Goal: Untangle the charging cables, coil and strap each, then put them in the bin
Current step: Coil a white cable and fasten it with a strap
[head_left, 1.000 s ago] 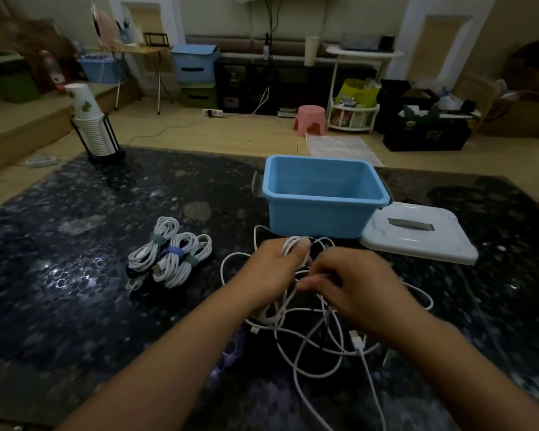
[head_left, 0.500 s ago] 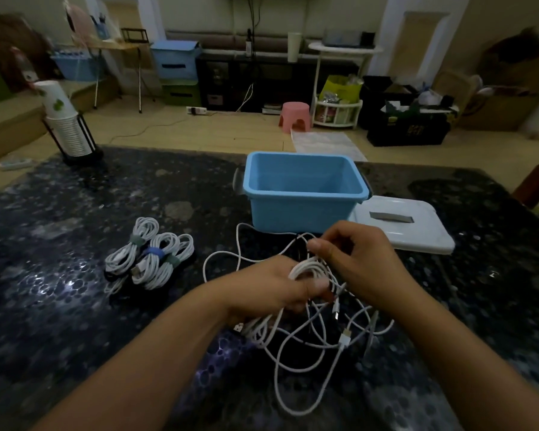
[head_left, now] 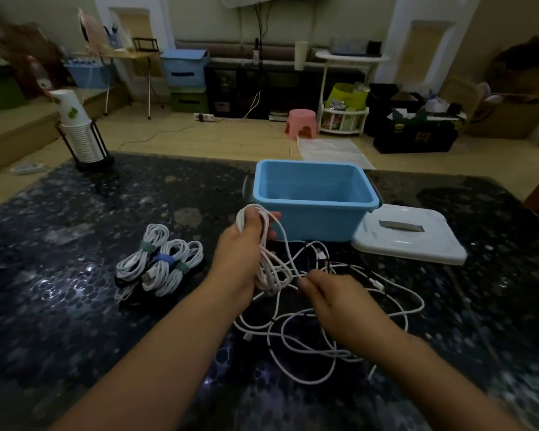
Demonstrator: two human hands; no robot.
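My left hand grips a partly wound coil of white cable, its loops running over my fingers just in front of the blue bin. My right hand sits lower and to the right, pinching a strand of the loose white cable tangle that sprawls on the dark table. Three coiled white cables with coloured straps lie together to the left. The bin looks empty inside.
The bin's white lid lies flat to the right of the bin. A rack of stacked paper cups stands at the table's far left corner. The dark speckled table extends widely on both sides.
My left hand has lifted the coil up and away toward the bin. My right hand has dropped down and toward me, drawing a strand out of the tangle.
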